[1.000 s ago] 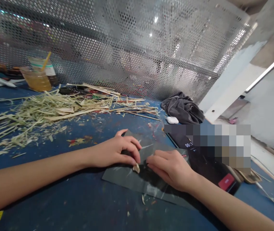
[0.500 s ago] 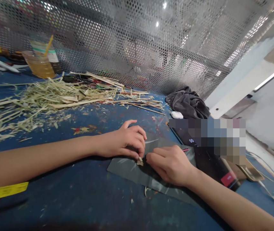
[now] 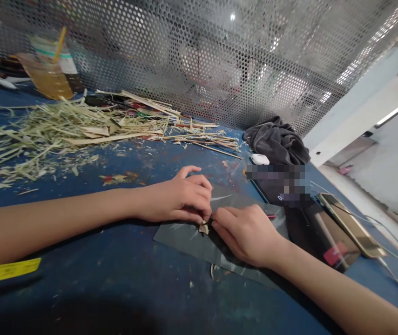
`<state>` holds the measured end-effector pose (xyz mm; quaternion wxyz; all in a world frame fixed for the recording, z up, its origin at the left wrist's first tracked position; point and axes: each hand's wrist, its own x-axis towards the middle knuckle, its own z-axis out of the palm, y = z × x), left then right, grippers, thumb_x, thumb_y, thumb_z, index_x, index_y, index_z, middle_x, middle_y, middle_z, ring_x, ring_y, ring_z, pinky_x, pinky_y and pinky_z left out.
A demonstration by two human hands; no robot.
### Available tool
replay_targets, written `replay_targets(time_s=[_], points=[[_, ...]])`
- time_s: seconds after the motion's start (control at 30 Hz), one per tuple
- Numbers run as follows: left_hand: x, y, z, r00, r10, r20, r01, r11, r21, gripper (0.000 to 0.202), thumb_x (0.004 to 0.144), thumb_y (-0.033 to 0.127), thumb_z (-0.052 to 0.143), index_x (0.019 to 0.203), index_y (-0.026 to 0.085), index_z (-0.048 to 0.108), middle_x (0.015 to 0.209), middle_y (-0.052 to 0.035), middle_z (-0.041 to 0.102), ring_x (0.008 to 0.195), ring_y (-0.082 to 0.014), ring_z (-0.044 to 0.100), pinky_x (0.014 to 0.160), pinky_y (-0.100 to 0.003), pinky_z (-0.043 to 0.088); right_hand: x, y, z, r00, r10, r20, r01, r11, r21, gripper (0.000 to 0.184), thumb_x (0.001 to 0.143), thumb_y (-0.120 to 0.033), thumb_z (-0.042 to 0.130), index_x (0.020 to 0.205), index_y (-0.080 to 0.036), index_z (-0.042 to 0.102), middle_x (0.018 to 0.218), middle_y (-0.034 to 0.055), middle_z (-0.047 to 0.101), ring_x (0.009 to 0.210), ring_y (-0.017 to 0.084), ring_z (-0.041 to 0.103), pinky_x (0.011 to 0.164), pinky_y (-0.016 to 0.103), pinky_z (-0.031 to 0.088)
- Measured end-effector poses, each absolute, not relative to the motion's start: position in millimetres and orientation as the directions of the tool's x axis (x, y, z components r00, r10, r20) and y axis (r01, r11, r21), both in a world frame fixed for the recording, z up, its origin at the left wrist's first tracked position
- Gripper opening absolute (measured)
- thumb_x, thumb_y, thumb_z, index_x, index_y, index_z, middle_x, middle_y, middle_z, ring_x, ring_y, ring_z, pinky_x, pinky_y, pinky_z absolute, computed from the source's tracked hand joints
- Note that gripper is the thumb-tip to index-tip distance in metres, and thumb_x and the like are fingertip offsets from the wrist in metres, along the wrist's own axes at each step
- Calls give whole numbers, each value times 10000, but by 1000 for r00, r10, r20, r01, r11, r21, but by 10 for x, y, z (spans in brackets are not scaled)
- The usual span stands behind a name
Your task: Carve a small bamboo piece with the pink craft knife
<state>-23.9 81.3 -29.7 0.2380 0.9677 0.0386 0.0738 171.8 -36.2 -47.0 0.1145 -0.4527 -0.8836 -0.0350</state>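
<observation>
My left hand [image 3: 179, 201] and my right hand [image 3: 246, 232] rest on a dark grey sheet [image 3: 185, 239] that lies on the blue table [image 3: 115, 288]. Their fingertips meet over a small pale chip, like a bit of bamboo [image 3: 204, 228]. The fingers of both hands are curled and pinched on that chip, which sits against the sheet. Most of the chip is hidden under the fingers.
A heap of bamboo strips and shavings [image 3: 55, 135] covers the far left of the table. A plastic cup with a stick [image 3: 47, 70] stands by the perforated metal wall [image 3: 199, 60]. At the right lie a dark cloth [image 3: 277, 142], a white earbud case [image 3: 259, 159], a phone [image 3: 352, 225] and cables. A yellow tape [image 3: 5, 271] lies near left.
The camera has dipped and shifted, so the whole scene sits higher in view. Both hands have drawn closer together over the chip. A phone at the right has come into view.
</observation>
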Motion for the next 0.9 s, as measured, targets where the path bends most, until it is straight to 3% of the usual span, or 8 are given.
replay_targets(time_s=[0.17,0.43,0.53,0.67,0.9], points=[[-218,822,-317,987,114,115,39,-857,514,114,887,286,611,822,299,704,866,12,703,1098,-210,527,1147,-398,-44,1726,-351,-431,-597,790,141,802,594,67,235,961,-211,344,839,-199,544,674,0,619,458,118,381,494,297,125],[-215,854,-388,971,141,193,5,-818,576,89,854,330,657,797,330,726,846,29,726,1064,-201,541,1150,-391,-5,1736,-346,-262,-635,768,-85,766,640,56,144,921,-205,411,830,-196,523,651,-14,601,457,108,316,506,307,112],[-225,860,-387,976,131,176,13,-835,549,86,863,330,651,815,333,722,853,28,724,1077,-203,529,1142,-393,-9,1762,-357,-261,-652,755,-70,757,654,2,174,933,-224,393,797,-202,499,647,-20,585,468,109,316,505,304,122],[-227,859,-381,974,127,188,4,-839,544,78,862,335,655,817,334,718,834,32,724,1068,-199,536,1141,-384,-1,1787,-362,-339,-607,792,68,783,610,-120,260,979,-230,288,795,-208,469,636,-24,547,485,113,354,506,288,163],[-215,848,-378,977,138,160,31,-843,537,99,866,342,633,812,319,712,876,22,718,1084,-212,521,1141,-399,-24,1728,-359,-399,-566,819,95,820,571,-42,230,972,-197,307,846,-210,498,646,-14,569,475,121,386,502,292,156]])
